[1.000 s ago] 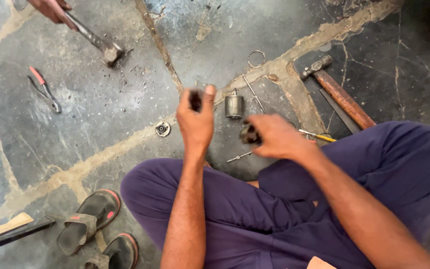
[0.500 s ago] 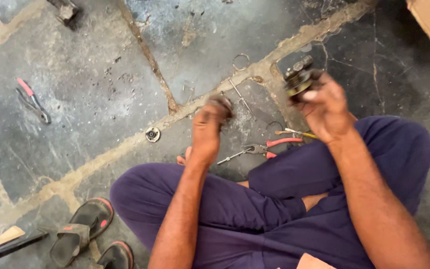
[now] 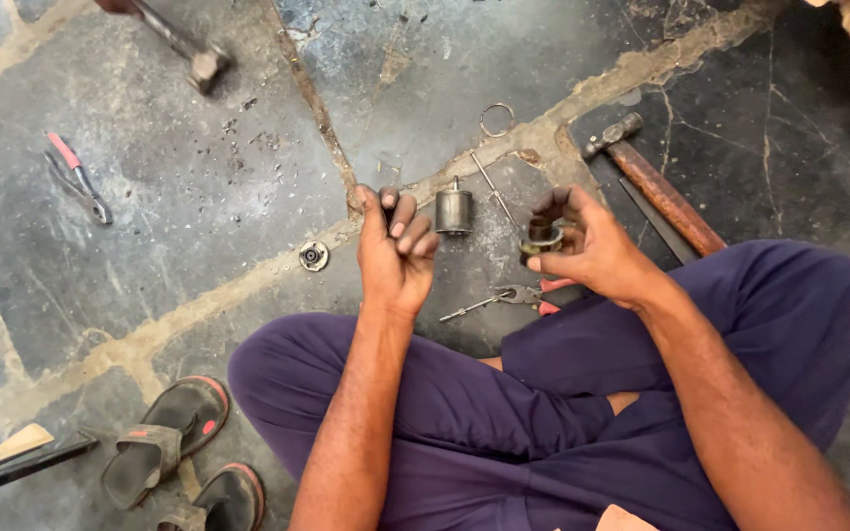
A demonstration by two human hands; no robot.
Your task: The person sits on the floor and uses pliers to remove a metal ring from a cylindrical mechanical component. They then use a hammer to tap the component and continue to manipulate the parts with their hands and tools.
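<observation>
Floor lot, stone slabs, taken from above your crossed legs.

- Your left hand (image 3: 395, 251): raised, palm toward you, fingers curled around a small dark part (image 3: 389, 200) that shows only at the fingertips; too little is visible to name it. Held up clear of the floor, probably so you can look it over.
- Your right hand (image 3: 582, 246): closed on a short ring-shaped metal fitting (image 3: 541, 236), pinched between thumb and fingers with its open end turned up, likely for the same close look.
- Cylindrical steel cup with a stub on top (image 3: 454, 210): standing upright on the slab between your hands, touched by neither.
- Red-handled needle-nose pliers (image 3: 509, 298): lying just in front of your knee, under the right hand, within easy reach.
- Wooden-handled hammer (image 3: 656, 185): lying diagonally beside your right thigh.
- Thin metal rod (image 3: 494, 192) and wire ring (image 3: 497, 120): loose beyond the cup.
- Small round bearing-like piece (image 3: 313, 257): alone to your left.
- Second pair of red-handled pliers (image 3: 76, 177): well apart, far left.
- Another hammer (image 3: 194, 54): at the top edge, its handle held by someone else's hand.
- Sandals (image 3: 164, 442): parked by your left knee.
</observation>
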